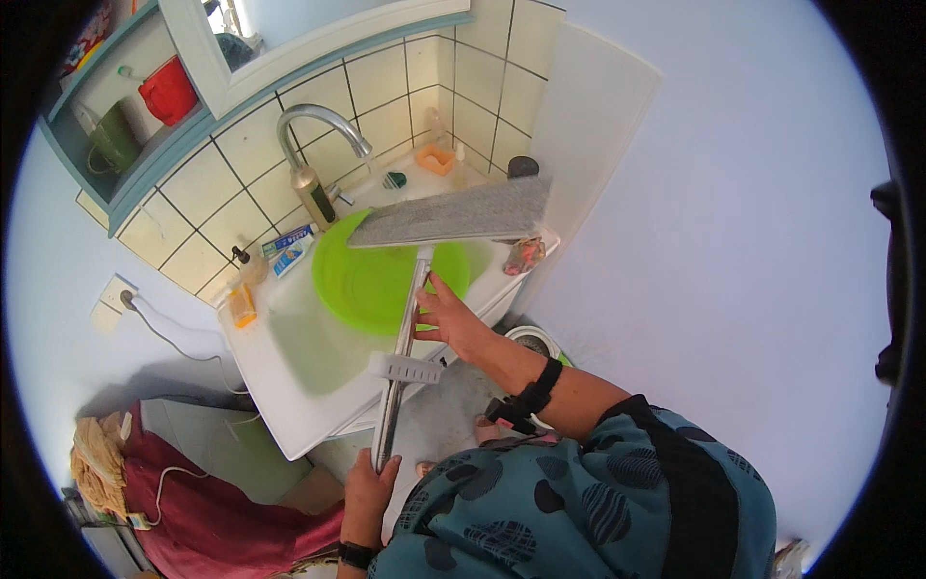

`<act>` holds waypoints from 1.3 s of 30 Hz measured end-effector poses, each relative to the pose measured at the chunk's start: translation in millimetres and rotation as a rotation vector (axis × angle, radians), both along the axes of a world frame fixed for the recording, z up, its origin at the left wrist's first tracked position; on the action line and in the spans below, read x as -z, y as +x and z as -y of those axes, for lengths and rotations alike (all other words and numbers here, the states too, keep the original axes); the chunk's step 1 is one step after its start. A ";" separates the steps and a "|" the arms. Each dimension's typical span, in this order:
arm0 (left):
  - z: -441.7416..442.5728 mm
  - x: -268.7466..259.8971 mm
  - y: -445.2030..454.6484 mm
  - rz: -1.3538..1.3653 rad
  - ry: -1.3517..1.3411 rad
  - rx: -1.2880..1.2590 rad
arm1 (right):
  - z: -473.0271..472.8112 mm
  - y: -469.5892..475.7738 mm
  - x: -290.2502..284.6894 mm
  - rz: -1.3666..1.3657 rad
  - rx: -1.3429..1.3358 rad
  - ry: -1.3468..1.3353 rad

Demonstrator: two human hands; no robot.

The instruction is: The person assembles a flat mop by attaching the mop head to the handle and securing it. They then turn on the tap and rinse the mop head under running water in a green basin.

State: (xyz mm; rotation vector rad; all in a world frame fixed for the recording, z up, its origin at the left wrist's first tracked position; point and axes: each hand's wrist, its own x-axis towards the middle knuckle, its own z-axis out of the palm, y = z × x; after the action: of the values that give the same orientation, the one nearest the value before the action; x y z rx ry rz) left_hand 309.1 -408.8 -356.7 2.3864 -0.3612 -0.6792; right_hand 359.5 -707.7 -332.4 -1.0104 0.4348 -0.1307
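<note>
My left hand (369, 488) is closed around the lower part of a metal flat-mop pole (389, 416). My right hand (450, 318) is beside the pole farther up, its spread fingertips touching the pole's side. A grey flat mop pad (456, 210) tops the pole, tilted above a bright green plastic basin (354, 279). A light grey slotted plastic squeegee slider (409, 368) sits on the pole between my hands. The basin rests in a white washbasin (289, 405), beneath a curved metal faucet (311, 159). The pad hides part of the basin.
Toothpaste boxes (291, 246), a pump bottle (251, 266) and an orange soap dish (435, 159) line the washbasin ledge. A cabinet (145, 159) holds a red cup (168, 90). A dark red cloth (217, 514) drapes at lower left. A plugged-in cord (173, 338) hangs nearby.
</note>
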 end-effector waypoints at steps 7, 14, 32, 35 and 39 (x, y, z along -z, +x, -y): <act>1.8 11.3 2.7 0.241 0.119 0.032 | -5.4 25.0 54.6 -0.068 0.106 -0.041; -5.4 29.9 -1.3 0.196 0.095 0.009 | 30.1 -13.3 74.1 -0.056 0.081 -0.849; -8.3 39.7 -4.4 0.157 0.033 -0.037 | 162.2 -68.0 24.8 -0.191 0.640 -0.796; -9.7 40.4 -7.4 0.135 0.060 -0.014 | 173.1 -65.8 28.4 -0.144 0.471 -0.596; -25.1 62.4 -7.4 -0.015 -0.080 -0.052 | 160.4 -51.7 9.4 0.096 0.352 -1.200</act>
State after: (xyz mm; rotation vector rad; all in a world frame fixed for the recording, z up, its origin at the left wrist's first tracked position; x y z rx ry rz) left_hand 301.6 -383.7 -419.1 2.3059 -0.3123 -0.6472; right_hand 307.8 -868.1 -341.8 -2.0803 0.4342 -0.8217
